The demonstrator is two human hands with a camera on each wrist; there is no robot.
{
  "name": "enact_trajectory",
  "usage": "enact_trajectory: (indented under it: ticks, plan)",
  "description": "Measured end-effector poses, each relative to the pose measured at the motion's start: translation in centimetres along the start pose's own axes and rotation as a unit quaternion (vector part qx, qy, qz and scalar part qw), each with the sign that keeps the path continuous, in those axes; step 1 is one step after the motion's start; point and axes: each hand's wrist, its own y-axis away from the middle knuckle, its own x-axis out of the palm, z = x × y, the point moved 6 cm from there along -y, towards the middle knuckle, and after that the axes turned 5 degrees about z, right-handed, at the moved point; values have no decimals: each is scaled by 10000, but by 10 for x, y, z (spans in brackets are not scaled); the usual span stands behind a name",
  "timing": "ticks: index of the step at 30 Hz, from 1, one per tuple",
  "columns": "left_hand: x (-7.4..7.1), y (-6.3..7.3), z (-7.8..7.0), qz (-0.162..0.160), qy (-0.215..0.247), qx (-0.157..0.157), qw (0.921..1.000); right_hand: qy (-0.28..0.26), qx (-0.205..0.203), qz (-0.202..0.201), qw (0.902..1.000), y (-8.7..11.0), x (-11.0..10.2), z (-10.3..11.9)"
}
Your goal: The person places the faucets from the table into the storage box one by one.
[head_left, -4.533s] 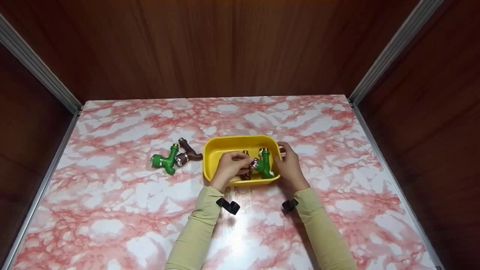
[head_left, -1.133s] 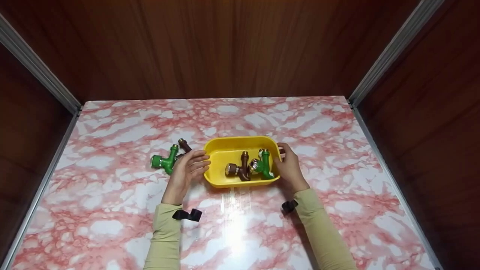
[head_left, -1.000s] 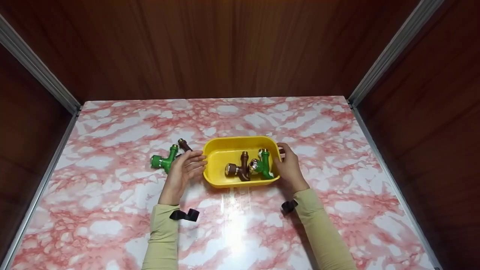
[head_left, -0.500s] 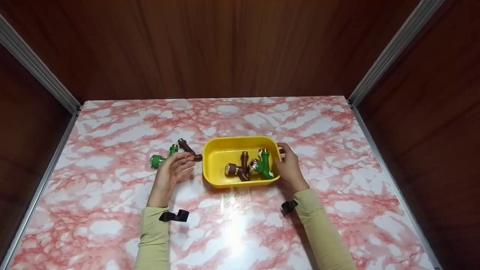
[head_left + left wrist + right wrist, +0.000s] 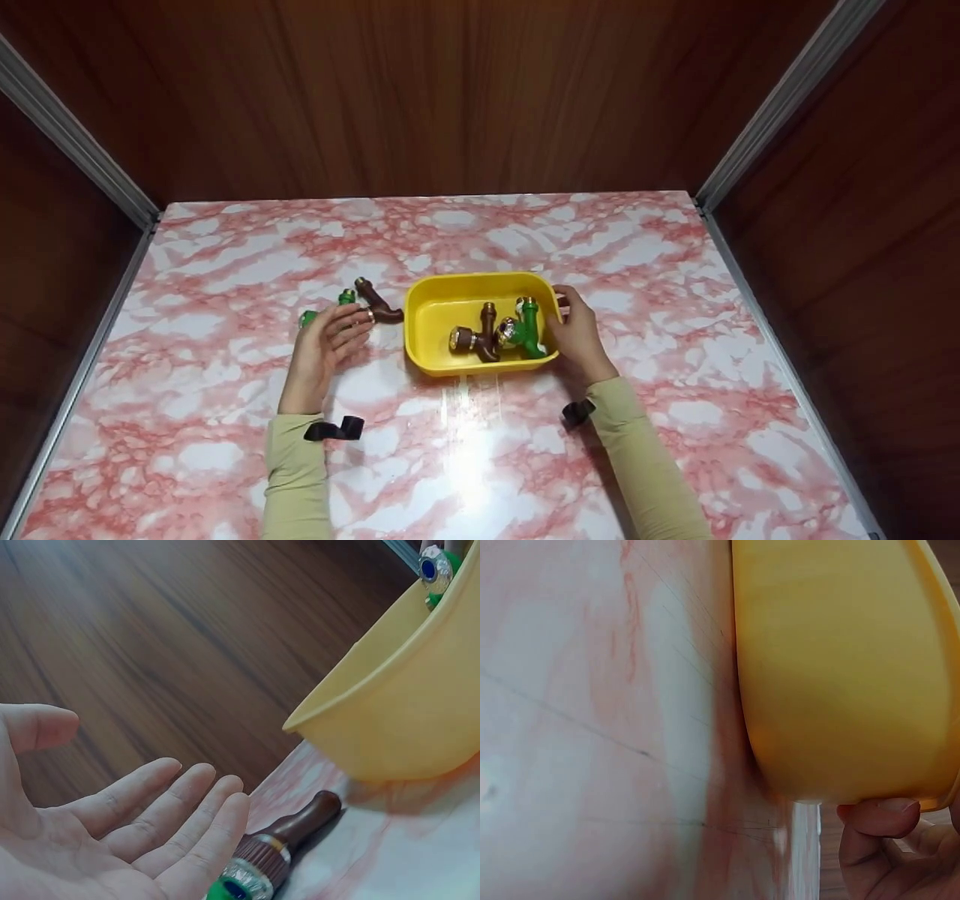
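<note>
My left hand (image 5: 315,352) is over the green tap (image 5: 346,296) to the left of the yellow tub (image 5: 442,367), covering most of that tap. Its fingers are spread and relaxed, with nothing in them in the left wrist view. A brown tap (image 5: 381,306) lies just beyond the fingertips, its spout close to the tub's left end. My right hand (image 5: 583,337) grips the tub's right end at the rim. Inside the tub a brown tap (image 5: 489,341) and a green tap (image 5: 531,330) lie side by side toward the right, with another brass inlet beside the green one.
The tub stands on a pink and white marbled tabletop (image 5: 645,247). Dark wood-grain panels (image 5: 450,97) close in the back and both sides, with metal strips at the corners. A black strap end (image 5: 337,429) sticks out at each wrist.
Earlier my left hand was inside the tub at the brown tap. It has come out empty and moved left over the loose taps. My right hand has stayed on the tub.
</note>
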Motion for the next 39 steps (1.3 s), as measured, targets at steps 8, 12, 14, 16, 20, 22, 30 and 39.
enact_trajectory:
  ticks: [8,12,14,16,20,22,30,39]
  plan:
    - [-13,5,-9,-114,23,164,9998,40,121,69,9999,1,0,0]
    - [-18,8,-13,-95,-155,245,9995,18,110,50,9999,1,0,1]
    - [-22,9,-14,-68,-194,278,9994,4,103,30,9999,1,0,0]
    - [-27,10,-15,-81,-265,299,9992,-6,105,27,9999,1,0,0]
    - [-37,13,-16,-257,-312,298,9987,-30,114,57,9999,1,0,-1]
    - [-41,15,-17,-305,-255,301,9988,-20,100,69,9999,1,0,0]
    - [-54,22,-20,-413,-202,78,9989,-35,150,96,9998,0,0,0]
    - [-70,25,-23,-798,-245,51,9965,20,146,155,9998,1,0,0]
